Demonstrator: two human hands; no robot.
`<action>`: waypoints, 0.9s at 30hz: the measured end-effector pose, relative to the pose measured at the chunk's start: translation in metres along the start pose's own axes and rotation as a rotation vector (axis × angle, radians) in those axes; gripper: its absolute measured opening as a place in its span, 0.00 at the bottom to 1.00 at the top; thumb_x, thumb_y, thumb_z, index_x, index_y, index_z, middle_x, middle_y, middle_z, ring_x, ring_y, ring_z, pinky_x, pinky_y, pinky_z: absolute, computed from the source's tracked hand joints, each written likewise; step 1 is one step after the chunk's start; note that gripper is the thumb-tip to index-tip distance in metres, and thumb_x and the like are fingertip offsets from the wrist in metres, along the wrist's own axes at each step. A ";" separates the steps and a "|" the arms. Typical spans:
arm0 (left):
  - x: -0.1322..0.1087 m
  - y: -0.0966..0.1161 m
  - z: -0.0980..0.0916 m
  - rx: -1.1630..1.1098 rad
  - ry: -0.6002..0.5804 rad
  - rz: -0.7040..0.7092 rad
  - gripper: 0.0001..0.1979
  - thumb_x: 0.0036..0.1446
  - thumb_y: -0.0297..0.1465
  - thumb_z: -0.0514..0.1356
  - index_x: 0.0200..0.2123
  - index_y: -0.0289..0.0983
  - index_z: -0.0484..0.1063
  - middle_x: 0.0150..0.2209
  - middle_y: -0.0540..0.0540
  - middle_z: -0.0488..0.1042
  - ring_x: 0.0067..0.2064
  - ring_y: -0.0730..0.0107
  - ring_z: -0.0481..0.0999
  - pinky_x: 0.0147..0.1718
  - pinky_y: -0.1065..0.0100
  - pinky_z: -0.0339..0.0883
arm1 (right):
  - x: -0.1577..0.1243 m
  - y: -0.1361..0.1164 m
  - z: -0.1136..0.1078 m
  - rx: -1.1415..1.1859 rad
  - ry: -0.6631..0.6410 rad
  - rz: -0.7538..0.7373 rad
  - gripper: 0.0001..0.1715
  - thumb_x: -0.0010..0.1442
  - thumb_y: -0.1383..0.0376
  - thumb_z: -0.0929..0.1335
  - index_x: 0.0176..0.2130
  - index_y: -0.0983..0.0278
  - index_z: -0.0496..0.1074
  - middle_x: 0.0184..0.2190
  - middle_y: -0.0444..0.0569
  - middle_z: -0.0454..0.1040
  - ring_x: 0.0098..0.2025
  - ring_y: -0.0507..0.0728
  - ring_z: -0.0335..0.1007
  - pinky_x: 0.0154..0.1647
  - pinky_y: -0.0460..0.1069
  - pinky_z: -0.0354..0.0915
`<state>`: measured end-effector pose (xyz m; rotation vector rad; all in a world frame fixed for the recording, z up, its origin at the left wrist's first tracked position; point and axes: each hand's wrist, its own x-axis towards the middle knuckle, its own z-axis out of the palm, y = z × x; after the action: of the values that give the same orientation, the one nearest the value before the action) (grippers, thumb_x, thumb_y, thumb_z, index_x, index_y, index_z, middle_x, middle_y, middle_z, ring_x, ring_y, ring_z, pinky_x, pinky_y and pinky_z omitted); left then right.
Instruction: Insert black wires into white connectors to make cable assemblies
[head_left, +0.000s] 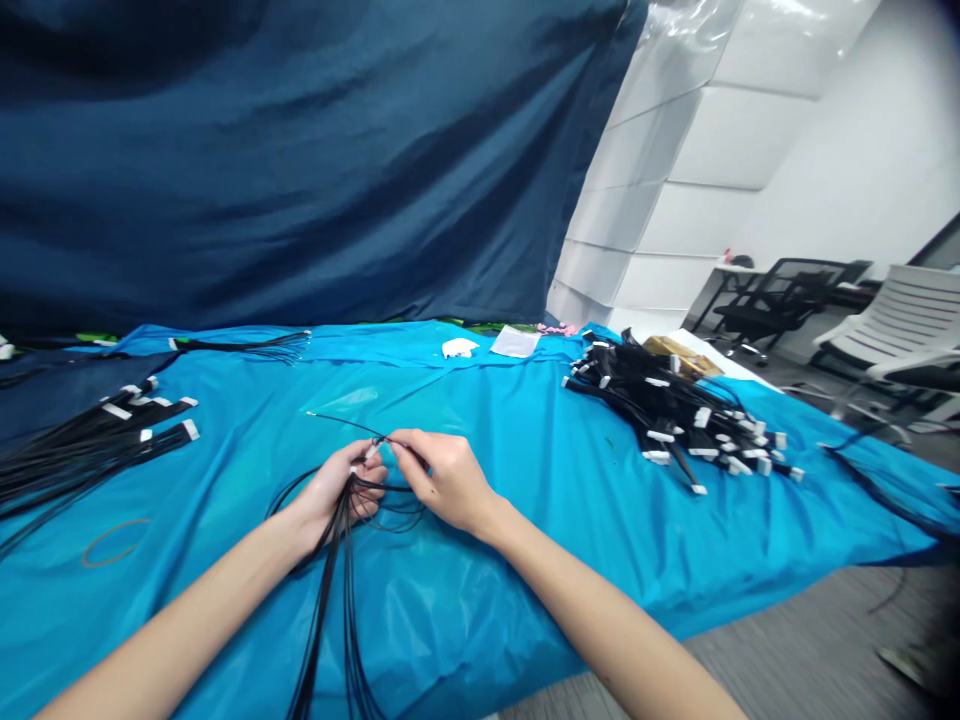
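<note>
A bundle of thin black wires (346, 560) hangs from my left hand (346, 490), whose fingers are closed around it. Between the left thumb and fingertips sits a small white connector (373, 450). My right hand (442, 475) pinches a single black wire right beside that connector. The wire's loose end (330, 418) stretches up and left, with a small pale tip. Some looped wires (401, 515) lie below the fingers. Whether the pinched wire is seated in the connector is too small to tell.
A blue sheet (510, 560) covers the table. Black cables with white connectors form a pile (667, 400) at right and bundles (97, 450) at left. Further wires (247, 347) lie at the back, near crumpled white paper (459, 348). A rubber band (112, 542) rests at left.
</note>
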<state>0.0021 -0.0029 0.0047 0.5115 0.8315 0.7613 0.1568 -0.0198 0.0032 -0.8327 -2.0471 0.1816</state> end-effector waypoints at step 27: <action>0.000 0.003 0.001 -0.050 0.015 -0.039 0.16 0.57 0.31 0.44 0.17 0.36 0.53 0.12 0.57 0.47 0.10 0.82 0.48 0.08 0.80 0.42 | 0.001 0.001 -0.001 0.073 0.114 0.055 0.12 0.61 0.65 0.59 0.40 0.65 0.69 0.30 0.47 0.74 0.29 0.51 0.69 0.32 0.43 0.61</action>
<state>0.0015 -0.0006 0.0073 0.4440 0.8316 0.7490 0.1580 -0.0187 0.0041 -0.8357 -1.9015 0.2333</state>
